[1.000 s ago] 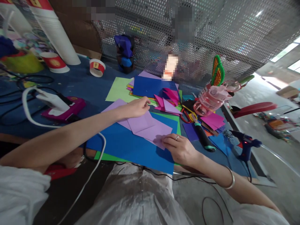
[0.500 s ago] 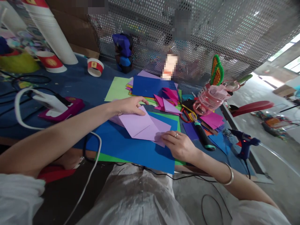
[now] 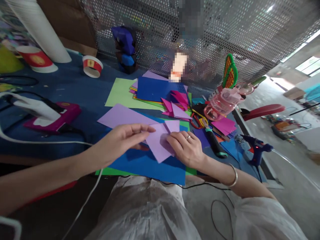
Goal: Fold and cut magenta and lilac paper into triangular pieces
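A folded piece of lilac paper (image 3: 159, 146) is between my two hands, above blue sheets. My left hand (image 3: 127, 138) pinches its left edge between thumb and fingers. My right hand (image 3: 186, 146), with a ring on one finger, grips the right side, its fingers curled over the fold; a small lilac flap sticks up beside them. Another lilac sheet (image 3: 122, 116) lies flat behind my left hand. Underneath is a large blue sheet (image 3: 150, 168) with a green sheet (image 3: 117, 171) showing at its edges. Folded pink pieces (image 3: 179, 99) and a folded lilac piece (image 3: 178, 110) lie behind.
A paper stack (image 3: 156, 88) lies at the back. On the right are a cutter with a black handle (image 3: 216, 143), scissors (image 3: 196, 121), a pink bottle (image 3: 221, 105) and a glue gun (image 3: 256, 146). A magenta power strip (image 3: 53, 116) with cords sits left, near a paper cup (image 3: 92, 66).
The folded lilac paper has been turned and lifted off the other lilac sheet. My left hand has moved down to its left edge; my right hand now closes over its right side.
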The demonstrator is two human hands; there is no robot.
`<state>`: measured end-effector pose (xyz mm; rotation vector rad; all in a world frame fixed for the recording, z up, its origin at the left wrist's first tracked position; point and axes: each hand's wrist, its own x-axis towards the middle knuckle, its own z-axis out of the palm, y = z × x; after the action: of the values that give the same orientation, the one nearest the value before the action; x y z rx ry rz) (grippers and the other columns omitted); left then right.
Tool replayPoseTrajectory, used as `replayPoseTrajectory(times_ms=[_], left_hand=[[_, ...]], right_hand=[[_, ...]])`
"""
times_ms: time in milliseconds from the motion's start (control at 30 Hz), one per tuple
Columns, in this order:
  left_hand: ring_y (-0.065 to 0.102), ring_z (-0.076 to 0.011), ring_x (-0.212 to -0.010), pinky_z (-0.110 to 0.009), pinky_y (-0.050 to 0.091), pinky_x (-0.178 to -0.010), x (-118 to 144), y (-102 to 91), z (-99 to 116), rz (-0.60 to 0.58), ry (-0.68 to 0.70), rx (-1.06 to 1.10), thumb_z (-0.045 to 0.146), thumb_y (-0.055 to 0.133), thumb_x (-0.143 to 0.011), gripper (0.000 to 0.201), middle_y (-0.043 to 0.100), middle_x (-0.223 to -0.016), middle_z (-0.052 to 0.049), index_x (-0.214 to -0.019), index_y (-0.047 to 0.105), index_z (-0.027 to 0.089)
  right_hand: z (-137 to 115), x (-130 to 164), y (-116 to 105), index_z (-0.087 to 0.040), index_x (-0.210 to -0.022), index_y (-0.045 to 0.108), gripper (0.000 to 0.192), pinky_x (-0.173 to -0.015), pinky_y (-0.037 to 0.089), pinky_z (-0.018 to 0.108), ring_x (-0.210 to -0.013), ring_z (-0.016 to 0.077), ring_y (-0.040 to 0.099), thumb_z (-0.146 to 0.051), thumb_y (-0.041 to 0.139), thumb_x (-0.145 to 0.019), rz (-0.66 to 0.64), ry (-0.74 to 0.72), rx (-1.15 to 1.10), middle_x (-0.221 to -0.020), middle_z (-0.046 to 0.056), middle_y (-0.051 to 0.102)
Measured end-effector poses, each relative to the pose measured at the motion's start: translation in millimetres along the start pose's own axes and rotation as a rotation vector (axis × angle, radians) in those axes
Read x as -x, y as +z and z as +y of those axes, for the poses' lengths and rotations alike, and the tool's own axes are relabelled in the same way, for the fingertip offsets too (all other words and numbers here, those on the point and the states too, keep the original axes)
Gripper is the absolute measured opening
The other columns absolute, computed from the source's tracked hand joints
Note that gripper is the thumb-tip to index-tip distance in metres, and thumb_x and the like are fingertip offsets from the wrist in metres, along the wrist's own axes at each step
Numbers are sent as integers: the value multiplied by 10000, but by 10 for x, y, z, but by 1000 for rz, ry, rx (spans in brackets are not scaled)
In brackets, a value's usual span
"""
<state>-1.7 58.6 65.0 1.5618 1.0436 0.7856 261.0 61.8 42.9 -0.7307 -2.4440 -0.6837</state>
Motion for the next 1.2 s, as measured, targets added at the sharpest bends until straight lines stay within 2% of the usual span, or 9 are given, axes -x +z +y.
replayPoseTrajectory(times_ms=[100,233,300,367,433,567,767,967,1200], left_hand=[[775,-242,-774,-339,639,-608,151,-87,5,-68,19,-136,582,489,-1010,483,819,-960,-66,-1298,685,248],[764,-268,-862,-324,599,-579,-71,-241,5,250,-74,-17,600,589,-964,464,777,-964,-93,-1207,648,210],[762,-278,-945,-341,618,-656,-277,-245,-14,145,-140,136,600,685,-891,434,777,-1031,-114,-1057,687,199],[758,-266,-942,-380,631,-768,-452,-184,-31,-132,-236,285,597,763,-827,437,784,-998,-108,-971,717,187],[745,-232,-890,-360,614,-777,-565,-85,-39,-216,-269,345,497,891,-716,392,785,-932,-66,-902,729,193],[729,-192,-791,-332,599,-751,-663,68,-87,-130,-245,427,378,965,-615,351,799,-879,-39,-847,771,200],[763,-209,-799,-323,622,-757,-688,38,-263,-74,-215,542,314,1022,-520,387,822,-847,-47,-793,786,176],[784,-238,-904,-362,629,-865,-623,32,-305,-125,-125,470,276,993,-557,413,838,-913,-38,-900,788,170],[764,-159,-817,-299,616,-826,-609,74,-274,5,-35,411,181,882,-669,329,846,-910,-31,-963,751,111]], right_hand=[[70,22,-39,-187,-987,685,152,-707,495,302,-862,162,686,-108,561,-1026,102,-73,-19,-957,49,778],[118,11,-129,-214,-835,692,215,-755,563,291,-955,178,723,-111,594,-997,239,-235,-60,-932,21,786],[113,-4,-145,-229,-801,695,240,-784,584,308,-985,184,734,-112,598,-987,272,-281,-79,-920,7,786],[99,-17,-133,-228,-803,710,239,-819,596,324,-1005,187,741,-112,606,-984,291,-299,-103,-904,7,784],[89,-17,-104,-219,-807,721,248,-854,597,332,-1017,185,745,-104,600,-991,291,-302,-119,-895,11,785],[116,32,-24,-191,-862,736,241,-921,585,350,-1065,200,738,-93,573,-1010,226,-239,-139,-942,40,805],[206,137,104,-174,-1046,729,190,-947,551,380,-1095,215,724,-97,556,-1029,132,-69,-225,-1027,87,814],[199,161,156,-171,-1084,708,206,-916,537,396,-1070,232,727,-122,509,-1059,82,12,-365,-1038,97,806],[164,168,181,-248,-1154,686,221,-952,558,440,-1161,258,694,-131,571,-1005,148,81,-390,-1197,85,763]])
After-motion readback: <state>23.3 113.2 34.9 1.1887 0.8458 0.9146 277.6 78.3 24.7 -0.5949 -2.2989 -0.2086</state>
